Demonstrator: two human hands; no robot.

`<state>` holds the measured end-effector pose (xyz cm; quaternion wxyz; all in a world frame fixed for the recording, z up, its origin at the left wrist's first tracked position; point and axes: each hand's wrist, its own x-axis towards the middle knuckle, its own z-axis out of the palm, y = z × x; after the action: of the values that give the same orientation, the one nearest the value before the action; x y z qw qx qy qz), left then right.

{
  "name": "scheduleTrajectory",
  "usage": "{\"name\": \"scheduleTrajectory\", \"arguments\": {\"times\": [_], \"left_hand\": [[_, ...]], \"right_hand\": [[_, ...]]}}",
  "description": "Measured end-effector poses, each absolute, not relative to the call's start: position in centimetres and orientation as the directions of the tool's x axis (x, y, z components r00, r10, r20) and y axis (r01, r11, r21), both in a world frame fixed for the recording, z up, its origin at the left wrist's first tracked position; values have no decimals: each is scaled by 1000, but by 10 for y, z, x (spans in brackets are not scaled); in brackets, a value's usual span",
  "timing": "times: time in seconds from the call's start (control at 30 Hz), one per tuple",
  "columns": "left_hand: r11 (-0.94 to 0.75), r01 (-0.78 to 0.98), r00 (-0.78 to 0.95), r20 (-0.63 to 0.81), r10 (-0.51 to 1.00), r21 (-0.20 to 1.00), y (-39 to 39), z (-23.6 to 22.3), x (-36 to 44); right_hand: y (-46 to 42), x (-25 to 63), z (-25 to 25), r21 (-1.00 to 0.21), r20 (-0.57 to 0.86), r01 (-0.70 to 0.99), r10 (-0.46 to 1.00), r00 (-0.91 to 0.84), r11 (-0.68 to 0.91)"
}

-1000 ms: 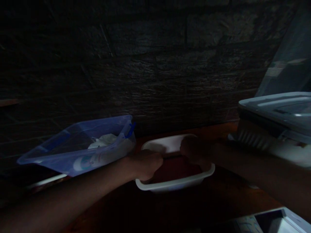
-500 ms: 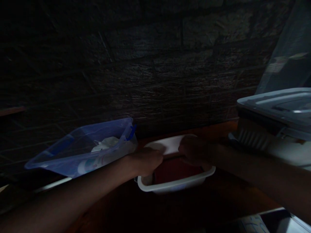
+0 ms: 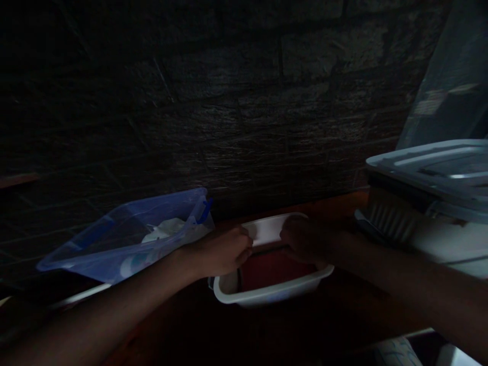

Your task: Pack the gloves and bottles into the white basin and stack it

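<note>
A white plastic tub [image 3: 274, 295] stands on a dark brown wooden surface, and a flat dark-red thing [image 3: 270, 269] lies inside it; its kind is too dim to tell. My left hand [image 3: 226, 251] is over the tub's left side with its fingers curled closed. What those fingers hold, if anything, is hidden. In deep shadow at the tub's right side, my right hand [image 3: 299, 239] reaches in, fingers bent down and closed. I cannot make out what is in it.
Left of the tub is a blue translucent plastic bin [image 3: 114, 259] with crumpled white material [image 3: 163, 230] inside. On the right stands a large lidded storage box [image 3: 438, 175]. A dark brick wall [image 3: 247, 117] rises behind. A patterned light item [image 3: 396, 352] lies at lower right.
My left hand has risen slightly and turned so its curled fingers show more, uncovering the tub's left inside. The right hand stays almost where it was. The view has shifted slightly.
</note>
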<state>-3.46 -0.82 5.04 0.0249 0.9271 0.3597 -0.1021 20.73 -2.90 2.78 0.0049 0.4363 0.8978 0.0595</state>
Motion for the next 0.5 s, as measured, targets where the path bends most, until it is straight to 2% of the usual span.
{"name": "scheduleTrajectory", "arguments": {"times": [0.1, 0.2, 0.3, 0.5], "left_hand": [[-743, 667, 745, -27, 667, 47, -13, 59, -45], [-729, 681, 723, 93, 684, 66, -13, 56, -51], [-690, 717, 674, 148, 723, 105, -6, 42, -52], [-620, 747, 611, 119, 782, 238, 8, 10, -49]], "right_hand": [[-28, 208, 30, 105, 66, 825, 824, -563, 556], [-24, 209, 28, 44, 223, 866, 840, -495, 499], [-18, 215, 17, -55, 373, 899, 844, -386, 435], [-9, 225, -9, -230, 277, 867, 883, -378, 443]]}}
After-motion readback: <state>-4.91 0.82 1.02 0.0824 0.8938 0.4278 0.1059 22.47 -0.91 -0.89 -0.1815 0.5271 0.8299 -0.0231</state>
